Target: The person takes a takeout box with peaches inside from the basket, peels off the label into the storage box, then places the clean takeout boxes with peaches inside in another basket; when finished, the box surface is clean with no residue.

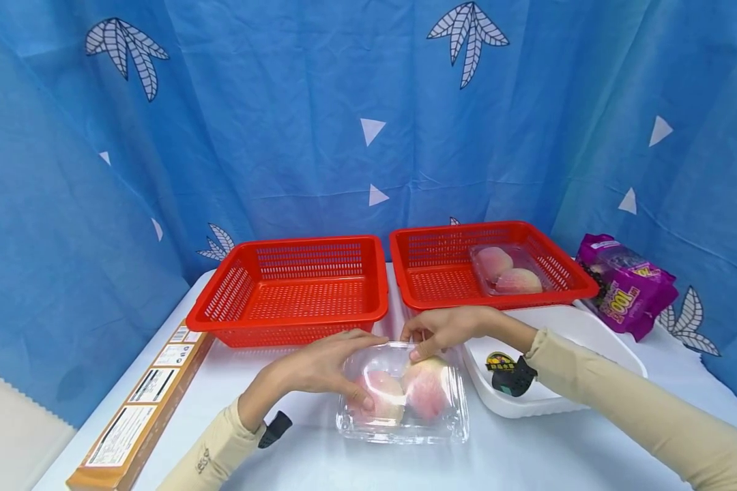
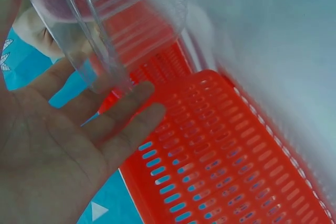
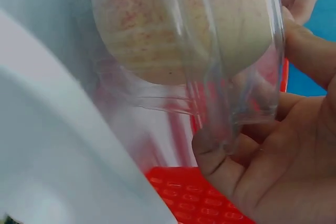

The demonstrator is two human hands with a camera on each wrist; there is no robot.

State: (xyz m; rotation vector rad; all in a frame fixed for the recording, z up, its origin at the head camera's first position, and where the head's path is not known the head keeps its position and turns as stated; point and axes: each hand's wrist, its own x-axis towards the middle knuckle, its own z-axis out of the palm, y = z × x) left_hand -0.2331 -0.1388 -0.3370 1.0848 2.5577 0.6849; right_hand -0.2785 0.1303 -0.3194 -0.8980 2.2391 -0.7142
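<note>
A clear plastic fruit box [image 1: 405, 431] with two peaches inside, the left peach [image 1: 383, 392] and the right peach [image 1: 426, 389], is between my hands over the white table. My left hand [image 1: 316, 368] holds its left side, thumb over the lid; in the left wrist view the outstretched fingers [image 2: 123, 135] reach along the plastic edge. With curled fingers my right hand [image 1: 451, 329] grips the far edge near the right corner, thumb on top. From the right wrist view, fingers [image 3: 220, 169] bend round the plastic rim beside a peach [image 3: 173, 30]. Some fingertips are hidden.
Behind stand a red left basket [image 1: 288, 334] and a red right basket [image 1: 408, 296], the latter holding another box of peaches [image 1: 518, 281]. A white tub [image 1: 614, 348] with a black-and-gold sticker [image 1: 499, 360] is at right, near a purple bag [image 1: 626, 290]. A long carton [image 1: 141, 409] lies left.
</note>
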